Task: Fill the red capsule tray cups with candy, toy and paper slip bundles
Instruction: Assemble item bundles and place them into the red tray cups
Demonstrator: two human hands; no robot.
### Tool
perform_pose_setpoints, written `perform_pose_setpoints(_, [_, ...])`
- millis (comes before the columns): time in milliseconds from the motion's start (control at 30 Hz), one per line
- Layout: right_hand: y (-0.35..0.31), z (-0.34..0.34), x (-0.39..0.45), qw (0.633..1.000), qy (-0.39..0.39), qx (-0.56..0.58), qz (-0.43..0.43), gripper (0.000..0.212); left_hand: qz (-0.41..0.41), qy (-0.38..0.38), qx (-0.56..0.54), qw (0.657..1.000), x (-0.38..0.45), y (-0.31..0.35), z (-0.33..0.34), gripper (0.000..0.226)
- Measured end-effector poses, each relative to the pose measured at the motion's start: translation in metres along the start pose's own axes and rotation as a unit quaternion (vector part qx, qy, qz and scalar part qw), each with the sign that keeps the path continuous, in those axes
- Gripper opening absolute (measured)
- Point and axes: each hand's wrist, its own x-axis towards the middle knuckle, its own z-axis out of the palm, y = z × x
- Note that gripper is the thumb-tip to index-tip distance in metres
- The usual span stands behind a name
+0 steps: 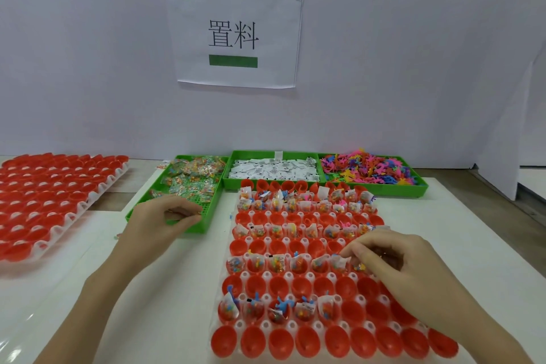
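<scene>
So the right hand is at the right of the frame, over the red capsule tray, fingers curled around a small bundle with colourful candy showing at the fingertips. It sits right at the right end of the third filled row, so the open cup it needs looks to be just under and a touch left of the pinch; short drop, no reach. Filled rows alternate with empty ones, and the bottom filled row stops about halfway across.

The left hand is centre-left, at the near edge of the green candy bin, thumb and fingers pinched together. Can't tell if there's actually a packet in there. It's the nearer hand for candy; the paper slips and toys lie further back, closer to the right hand.
</scene>
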Motion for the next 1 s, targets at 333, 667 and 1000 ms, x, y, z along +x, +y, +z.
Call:
perform_pose_setpoints(333, [0.005,0.005,0.006,0.999,0.036,0.011,0.002,0.016,0.075,0.087,0.017,0.993,-0.001,0.017,0.001,0.024])
perform_pose_setpoints(667, [-0.006,0.019,0.039,0.99,-0.006,-0.125,-0.059,0.018,0.145,0.047,-0.046,0.987,-0.013,0.054,0.023,0.034])
perform_pose_setpoints(1000, [0.008,0.029,0.198,0.969,-0.063,-0.24,0.003,0.022,0.107,0.008,-0.061,0.992,-0.02,0.06,0.038,0.03])
